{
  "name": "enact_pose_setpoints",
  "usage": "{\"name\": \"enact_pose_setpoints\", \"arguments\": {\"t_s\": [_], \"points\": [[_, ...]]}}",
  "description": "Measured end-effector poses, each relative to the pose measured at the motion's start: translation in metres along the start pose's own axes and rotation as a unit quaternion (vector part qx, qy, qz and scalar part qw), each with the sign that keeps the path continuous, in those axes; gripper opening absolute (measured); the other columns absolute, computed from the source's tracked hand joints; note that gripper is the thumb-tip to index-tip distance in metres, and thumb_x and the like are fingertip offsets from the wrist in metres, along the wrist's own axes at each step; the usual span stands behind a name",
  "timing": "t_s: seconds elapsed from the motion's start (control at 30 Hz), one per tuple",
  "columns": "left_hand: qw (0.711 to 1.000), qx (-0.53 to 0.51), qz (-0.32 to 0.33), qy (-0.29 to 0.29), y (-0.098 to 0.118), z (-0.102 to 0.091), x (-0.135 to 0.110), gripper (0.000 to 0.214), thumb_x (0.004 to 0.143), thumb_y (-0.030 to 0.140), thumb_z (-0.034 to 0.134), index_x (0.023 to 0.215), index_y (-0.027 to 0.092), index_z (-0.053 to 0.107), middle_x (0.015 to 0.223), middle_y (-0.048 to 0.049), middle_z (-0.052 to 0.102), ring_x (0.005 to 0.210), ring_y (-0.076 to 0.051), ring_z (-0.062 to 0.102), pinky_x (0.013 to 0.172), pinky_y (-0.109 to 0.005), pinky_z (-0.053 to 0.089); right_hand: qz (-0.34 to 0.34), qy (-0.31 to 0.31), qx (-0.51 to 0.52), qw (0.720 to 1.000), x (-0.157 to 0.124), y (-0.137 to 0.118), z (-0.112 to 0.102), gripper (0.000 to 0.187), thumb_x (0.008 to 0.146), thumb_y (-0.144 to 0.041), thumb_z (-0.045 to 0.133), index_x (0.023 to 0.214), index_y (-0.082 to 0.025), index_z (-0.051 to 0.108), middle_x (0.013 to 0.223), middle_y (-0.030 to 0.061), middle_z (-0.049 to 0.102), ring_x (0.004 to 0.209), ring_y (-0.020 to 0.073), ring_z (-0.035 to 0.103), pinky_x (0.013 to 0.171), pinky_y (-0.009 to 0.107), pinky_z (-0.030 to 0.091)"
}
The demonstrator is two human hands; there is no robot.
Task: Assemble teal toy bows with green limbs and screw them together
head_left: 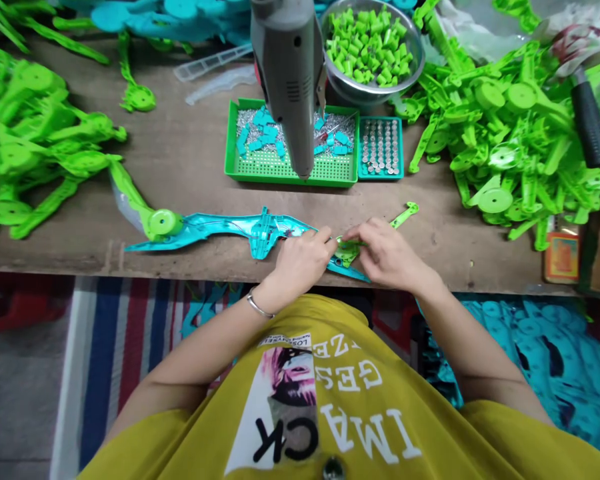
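A long turquoise plastic shell (pixel 225 225), shaped like a toy bow, lies across the front of the table with its inner ribs facing up. A lime-green arm with a round disc (pixel 163 223) sits on its left end. At its right end is another lime-green arm (pixel 405 215), pointing up and to the right. My left hand (pixel 303 261) is closed on the shell's right part, fingertips beside the green piece. With bent fingers, my right hand (pixel 387 257) pinches the green arm's round part. My fingers hide much of the joint between them.
An electric screwdriver (pixel 293 87) hangs above a green tray (pixel 290 175) of screws and turquoise bits. Beside it stand a small tray of metal discs (pixel 380 143) and a steel bowl (pixel 416 70). Green arms heap left (pixel 25 140) and right (pixel 505 133); a black-handled hammer (pixel 591 123) lies right.
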State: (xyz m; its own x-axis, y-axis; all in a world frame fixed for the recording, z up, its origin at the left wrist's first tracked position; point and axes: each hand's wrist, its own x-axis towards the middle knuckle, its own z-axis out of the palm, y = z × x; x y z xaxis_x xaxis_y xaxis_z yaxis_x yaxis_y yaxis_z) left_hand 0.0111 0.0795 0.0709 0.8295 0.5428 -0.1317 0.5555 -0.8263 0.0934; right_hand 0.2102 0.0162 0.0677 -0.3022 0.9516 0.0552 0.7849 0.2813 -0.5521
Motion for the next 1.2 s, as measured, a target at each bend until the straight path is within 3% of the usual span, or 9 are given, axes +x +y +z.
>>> {"name": "enact_pose_setpoints", "arguments": {"t_s": [0.27, 0.43, 0.63, 0.77, 0.93, 1.03, 1.1, 1.2], "points": [[0.997, -0.076, -0.018, -0.025, -0.011, -0.007, -0.006, 0.023, 0.101, 0.02, 0.048, 0.095, 0.016, 0.07, 0.101, -0.0086, 0.062, 0.08, -0.019, 0.062, 0.059, -0.029, 0.039, 0.027, -0.028, -0.09, 0.995, 0.001, -0.021, 0.017, 0.019, 0.089, -0.013, 0.048, 0.104, -0.017, 0.059, 0.087, 0.0089, 0.069, 0.091, 0.0264, 0.051, 0.079, 0.038, 0.031], [0.981, -0.193, -0.03, 0.018, -0.027, -0.012, -0.012, 0.02, 0.098, 0.019, 0.052, 0.093, 0.015, 0.07, 0.094, -0.0065, 0.059, 0.082, -0.017, 0.061, 0.071, -0.029, 0.047, 0.0, -0.02, -0.122, 0.992, 0.003, -0.022, 0.02, 0.023, 0.095, -0.017, 0.049, 0.108, -0.019, 0.067, 0.085, 0.0076, 0.069, 0.085, 0.0238, 0.045, 0.075, 0.039, 0.025], [0.974, -0.224, -0.044, 0.005, -0.037, -0.016, -0.006, 0.015, 0.09, 0.014, 0.056, 0.088, 0.014, 0.071, 0.088, -0.0058, 0.063, 0.082, -0.018, 0.063, 0.076, -0.03, 0.047, -0.012, -0.029, -0.146, 0.989, 0.001, -0.022, 0.026, 0.032, 0.098, -0.018, 0.05, 0.121, -0.024, 0.07, 0.087, 0.0077, 0.064, 0.086, 0.023, 0.043, 0.074, 0.039, 0.024], [0.98, -0.193, -0.026, -0.045, -0.042, -0.026, 0.009, 0.016, 0.085, 0.012, 0.057, 0.084, 0.015, 0.073, 0.087, -0.0079, 0.069, 0.082, -0.02, 0.065, 0.076, -0.03, 0.047, -0.012, -0.038, -0.145, 0.989, -0.001, -0.023, 0.028, 0.036, 0.097, -0.016, 0.051, 0.128, -0.024, 0.068, 0.095, 0.009, 0.064, 0.088, 0.023, 0.044, 0.075, 0.038, 0.024], [0.973, -0.166, -0.021, -0.157, -0.046, -0.04, 0.038, 0.019, 0.077, 0.011, 0.058, 0.076, 0.016, 0.076, 0.075, -0.0095, 0.073, 0.069, -0.02, 0.065, 0.062, -0.029, 0.043, -0.02, -0.029, -0.162, 0.986, -0.001, -0.024, 0.03, 0.037, 0.1, -0.018, 0.048, 0.132, -0.025, 0.067, 0.095, 0.009, 0.062, 0.087, 0.0227, 0.045, 0.075, 0.039, 0.024], [0.968, -0.118, 0.017, -0.221, -0.045, -0.051, 0.055, 0.019, 0.074, 0.009, 0.059, 0.073, 0.015, 0.076, 0.072, -0.0108, 0.074, 0.065, -0.02, 0.065, 0.06, -0.029, 0.043, -0.016, -0.032, -0.166, 0.985, -0.002, -0.023, 0.031, 0.039, 0.1, -0.018, 0.048, 0.134, -0.025, 0.066, 0.094, 0.009, 0.061, 0.086, 0.0223, 0.045, 0.074, 0.038, 0.024], [0.966, -0.083, 0.04, -0.243, -0.043, -0.057, 0.061, 0.018, 0.075, 0.009, 0.059, 0.074, 0.014, 0.077, 0.074, -0.0119, 0.075, 0.067, -0.02, 0.067, 0.06, -0.029, 0.044, -0.015, -0.034, -0.162, 0.986, -0.002, -0.022, 0.032, 0.039, 0.1, -0.018, 0.048, 0.134, -0.025, 0.066, 0.094, 0.0091, 0.061, 0.086, 0.0222, 0.045, 0.074, 0.038, 0.024], [0.97, -0.061, 0.024, -0.233, -0.038, -0.059, 0.062, 0.02, 0.076, 0.009, 0.061, 0.086, 0.011, 0.078, 0.082, -0.0152, 0.076, 0.075, -0.023, 0.07, 0.065, -0.029, 0.048, -0.016, -0.034, -0.155, 0.987, -0.002, -0.021, 0.033, 0.039, 0.099, -0.016, 0.048, 0.133, -0.025, 0.066, 0.093, 0.0088, 0.06, 0.086, 0.022, 0.045, 0.074, 0.037, 0.024]]}}
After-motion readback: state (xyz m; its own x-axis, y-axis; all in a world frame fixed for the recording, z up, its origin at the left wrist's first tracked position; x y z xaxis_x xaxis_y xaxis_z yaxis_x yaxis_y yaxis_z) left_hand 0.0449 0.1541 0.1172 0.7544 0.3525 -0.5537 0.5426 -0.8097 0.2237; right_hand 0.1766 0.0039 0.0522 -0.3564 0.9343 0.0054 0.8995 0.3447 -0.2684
